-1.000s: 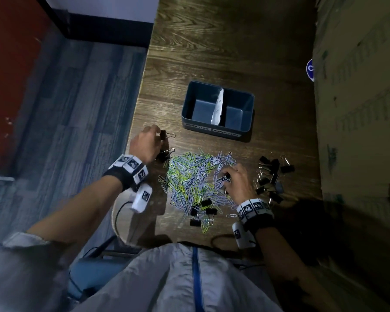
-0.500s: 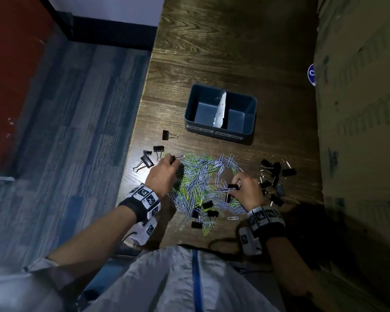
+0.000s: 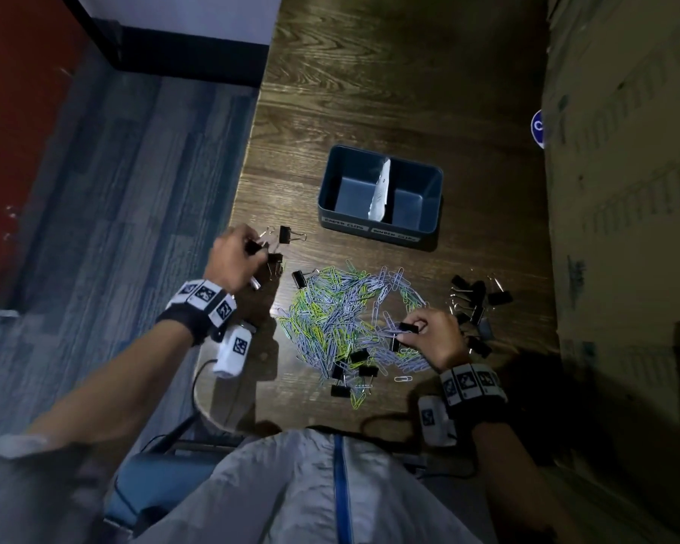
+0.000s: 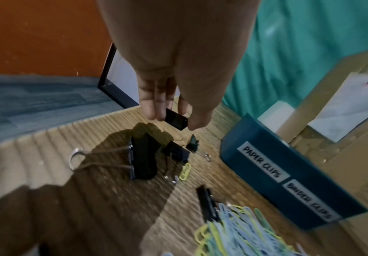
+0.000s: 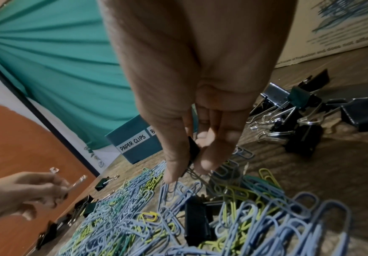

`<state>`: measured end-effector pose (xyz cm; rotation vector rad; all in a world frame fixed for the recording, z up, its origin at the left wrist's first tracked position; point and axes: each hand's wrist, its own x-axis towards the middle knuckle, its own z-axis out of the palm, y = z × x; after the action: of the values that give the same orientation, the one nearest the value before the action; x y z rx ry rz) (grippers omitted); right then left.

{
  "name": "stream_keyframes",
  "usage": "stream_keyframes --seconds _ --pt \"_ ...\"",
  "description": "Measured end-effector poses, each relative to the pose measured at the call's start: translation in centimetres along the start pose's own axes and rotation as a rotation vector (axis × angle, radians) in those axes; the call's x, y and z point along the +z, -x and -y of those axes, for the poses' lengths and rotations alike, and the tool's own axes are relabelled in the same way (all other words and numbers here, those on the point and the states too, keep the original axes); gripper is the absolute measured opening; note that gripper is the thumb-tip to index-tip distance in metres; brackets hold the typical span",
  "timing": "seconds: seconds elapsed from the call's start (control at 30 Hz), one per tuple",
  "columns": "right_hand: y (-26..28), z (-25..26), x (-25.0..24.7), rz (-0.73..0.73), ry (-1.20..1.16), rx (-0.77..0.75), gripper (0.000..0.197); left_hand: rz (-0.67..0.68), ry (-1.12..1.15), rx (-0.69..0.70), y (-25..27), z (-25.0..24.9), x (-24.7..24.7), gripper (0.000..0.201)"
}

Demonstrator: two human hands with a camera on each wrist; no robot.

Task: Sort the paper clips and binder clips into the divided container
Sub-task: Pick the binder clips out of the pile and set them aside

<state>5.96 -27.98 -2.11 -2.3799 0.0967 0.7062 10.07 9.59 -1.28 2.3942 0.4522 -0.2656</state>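
Observation:
A heap of blue and yellow paper clips [image 3: 346, 316] lies mid-table, with black binder clips mixed in. My left hand [image 3: 236, 257] hovers at the table's left edge and pinches a small black binder clip [image 4: 176, 120] above other binder clips [image 4: 143, 159]. My right hand [image 3: 428, 331] is over the heap's right side and pinches a black binder clip [image 5: 192, 152] between thumb and fingers. The blue divided container [image 3: 330, 182] stands beyond the heap, labelled PAPER CLIPS [image 4: 261, 162] and BINDER CLIPS [image 4: 310, 199]. A white divider [image 3: 379, 194] splits it; both halves look bare.
A cluster of black binder clips [image 3: 476, 296] lies right of the heap. A few more sit at the heap's near edge [image 3: 350, 371]. Cardboard boxes [image 3: 625, 229] wall off the table's right side. The table's left edge [image 3: 244, 190] drops to a blue floor.
My left hand moved from the heap's left edge back out to the left, carrying a binder clip to the clips there. My right hand stayed over the heap's right side with its clip.

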Motion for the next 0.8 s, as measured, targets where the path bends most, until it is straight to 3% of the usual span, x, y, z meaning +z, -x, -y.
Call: stream_keyframes --seconds 0.23,0.37,0.43,0.6,0.8 --pt "0.2 -0.2 -1.0 -0.025 -0.046 0.057 0.030 0.096 -0.261 0.111 -2.0 0.9 0.6 0.034" --pt "0.5 -0.2 -1.5 0.001 -0.062 0.105 0.026 0.006 -0.538 0.340 0.7 0.3 1.8 0.037" --pt "0.6 -0.1 -1.6 -0.004 -0.083 0.115 0.025 0.052 -0.710 0.451 2.5 -0.1 3.1 0.037" --pt "0.6 0.6 -1.6 -0.096 -0.076 0.078 0.021 0.195 -0.938 0.371 6.1 -0.8 5.2 0.048" --pt "0.4 0.7 -1.8 -0.120 -0.155 0.118 0.023 0.295 -0.973 0.480 8.5 -0.6 6.5 0.053"
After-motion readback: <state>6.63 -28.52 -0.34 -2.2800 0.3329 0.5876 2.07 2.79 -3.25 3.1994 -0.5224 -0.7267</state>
